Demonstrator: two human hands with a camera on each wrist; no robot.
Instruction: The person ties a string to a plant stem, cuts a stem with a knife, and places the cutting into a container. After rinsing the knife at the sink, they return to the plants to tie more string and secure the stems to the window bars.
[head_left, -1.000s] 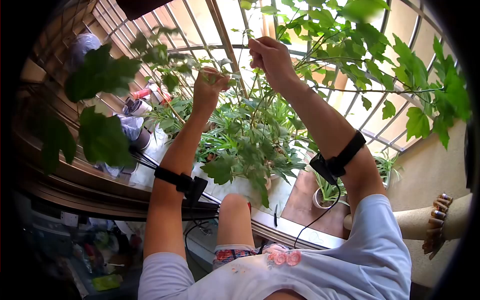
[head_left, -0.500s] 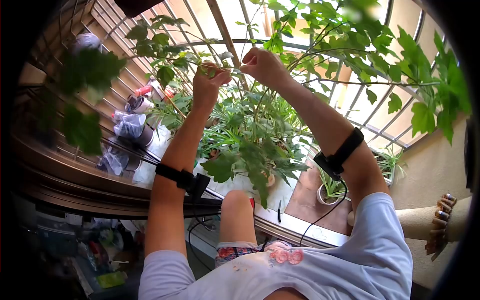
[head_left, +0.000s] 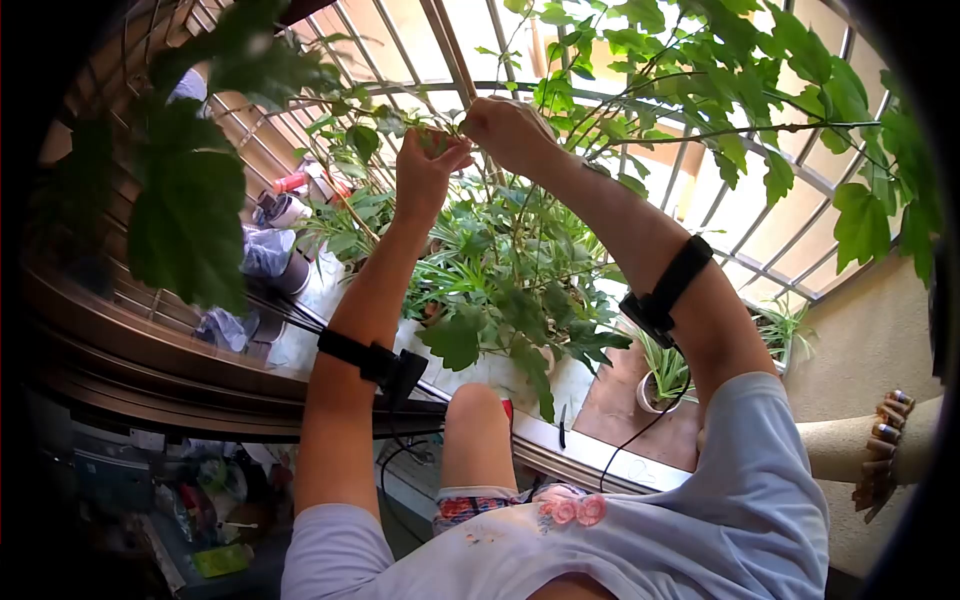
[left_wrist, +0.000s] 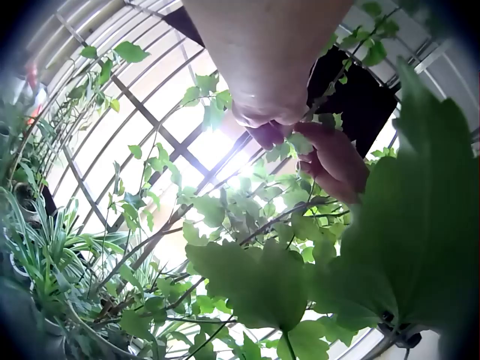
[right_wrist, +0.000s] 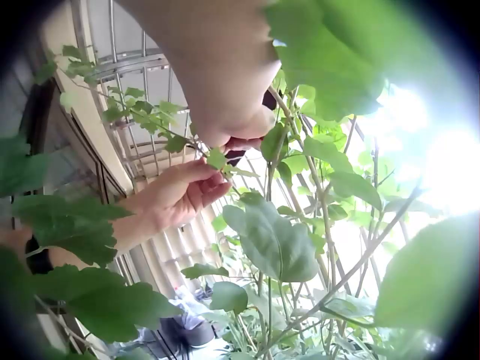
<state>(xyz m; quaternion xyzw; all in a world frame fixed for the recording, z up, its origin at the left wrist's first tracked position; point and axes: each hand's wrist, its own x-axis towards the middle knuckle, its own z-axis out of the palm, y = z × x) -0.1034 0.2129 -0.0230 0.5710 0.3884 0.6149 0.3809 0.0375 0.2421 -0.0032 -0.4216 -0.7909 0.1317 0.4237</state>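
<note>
A person's hands meet at a leafy vine (right_wrist: 177,143) in front of the metal bars (head_left: 400,40) of a plant-filled balcony. The vine is held up above the potted greenery, near the curved rail (head_left: 575,94), probably because its thin growth needs steadying at that height. The left hand (head_left: 425,175) pinches the vine between thumb and fingers, a light hold that seems chosen to keep it still without crushing it. The right hand (head_left: 512,135) comes in just beside it, fingers bent inward; its fingertips are turned from view, so whether it grips anything cannot be told. Bringing both hands so close likely lets one steady while the other does the finer work.

Both arms are raised, apparently to reach over the spider plants (head_left: 440,270) below. A strap (head_left: 682,268) on the right arm and a band (head_left: 343,348) on the left carry the cameras aimed along each arm. A knee (head_left: 475,410) is bent up near the ledge, perhaps for balance. Near it lies a slim dark tool (head_left: 562,428), out of the hands; a white pot (head_left: 656,396) stands to the right. A large leaf (head_left: 190,215) hangs close to the head camera, blurring the left side.
</note>
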